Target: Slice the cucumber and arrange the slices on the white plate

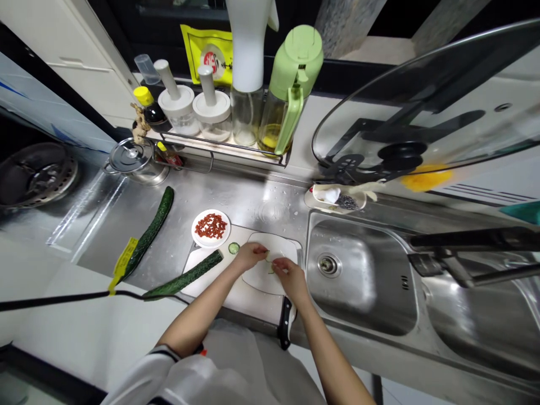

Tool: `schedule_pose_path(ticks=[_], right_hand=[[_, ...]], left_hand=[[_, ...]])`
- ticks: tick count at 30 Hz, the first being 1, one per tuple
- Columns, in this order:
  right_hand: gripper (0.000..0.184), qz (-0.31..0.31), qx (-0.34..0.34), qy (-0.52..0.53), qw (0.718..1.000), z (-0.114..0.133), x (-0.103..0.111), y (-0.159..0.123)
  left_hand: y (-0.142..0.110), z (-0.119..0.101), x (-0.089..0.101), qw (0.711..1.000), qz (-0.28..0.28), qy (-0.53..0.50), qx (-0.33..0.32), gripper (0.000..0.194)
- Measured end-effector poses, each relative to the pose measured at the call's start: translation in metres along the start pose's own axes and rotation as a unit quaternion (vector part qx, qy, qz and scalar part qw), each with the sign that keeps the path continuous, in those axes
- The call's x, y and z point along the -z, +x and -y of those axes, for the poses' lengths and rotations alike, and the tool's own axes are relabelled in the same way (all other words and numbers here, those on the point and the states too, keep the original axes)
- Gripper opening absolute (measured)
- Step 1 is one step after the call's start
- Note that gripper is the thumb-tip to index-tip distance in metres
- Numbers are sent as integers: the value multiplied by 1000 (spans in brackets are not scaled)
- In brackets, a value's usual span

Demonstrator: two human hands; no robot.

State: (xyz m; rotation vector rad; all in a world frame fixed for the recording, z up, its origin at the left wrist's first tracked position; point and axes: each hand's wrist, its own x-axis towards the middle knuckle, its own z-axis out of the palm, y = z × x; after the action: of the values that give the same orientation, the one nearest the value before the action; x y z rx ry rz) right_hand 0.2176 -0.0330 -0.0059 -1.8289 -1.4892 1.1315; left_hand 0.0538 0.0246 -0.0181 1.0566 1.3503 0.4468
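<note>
My left hand point(248, 256) and my right hand point(288, 274) meet over a white plate point(270, 281) on the white cutting board point(236, 292). Both pinch small pale green cucumber pieces point(269, 257) at the plate. A cut cucumber point(185, 277) lies across the board's left end, with one round slice point(233, 247) beside it. A knife with a black handle point(286, 323) lies on the board under my right wrist.
A whole cucumber point(149, 230) with a yellow tag lies on the steel counter. A small dish of red berries point(211, 227) sits behind the board. The sink point(358, 275) is right of the board. Bottles and jars on a rack point(219, 112) stand behind.
</note>
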Motion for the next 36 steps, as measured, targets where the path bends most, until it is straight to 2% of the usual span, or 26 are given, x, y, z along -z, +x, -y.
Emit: schedule_pose_path(ticks=[3, 7, 9, 15, 19, 22, 29, 36], right_hand=[[22, -34, -10, -23, 999, -5, -5, 12], [18, -54, 29, -102, 993, -9, -11, 28], [18, -61, 31, -132, 989, -10, -13, 35], [19, -63, 8, -212, 975, -5, -15, 43], [18, -66, 10, -256, 964, -2, -16, 41], [18, -75, 38, -265, 961, -2, -17, 40], [21, -105, 94, -285, 948, -11, -20, 36], [25, -99, 155, -308, 934, -20, -25, 18]], left_hand=[[8, -5, -3, 989, -53, 115, -74, 12], [17, -13, -6, 950, -85, 247, -168, 14], [21, -16, -10, 929, -104, 299, -191, 16], [23, -21, -23, 891, -184, 383, -160, 15], [24, -20, -27, 885, -191, 403, -132, 16], [24, -18, -28, 884, -199, 403, -125, 16], [26, -13, -29, 879, -212, 404, -138, 21], [27, -8, -33, 873, -209, 420, -135, 24]])
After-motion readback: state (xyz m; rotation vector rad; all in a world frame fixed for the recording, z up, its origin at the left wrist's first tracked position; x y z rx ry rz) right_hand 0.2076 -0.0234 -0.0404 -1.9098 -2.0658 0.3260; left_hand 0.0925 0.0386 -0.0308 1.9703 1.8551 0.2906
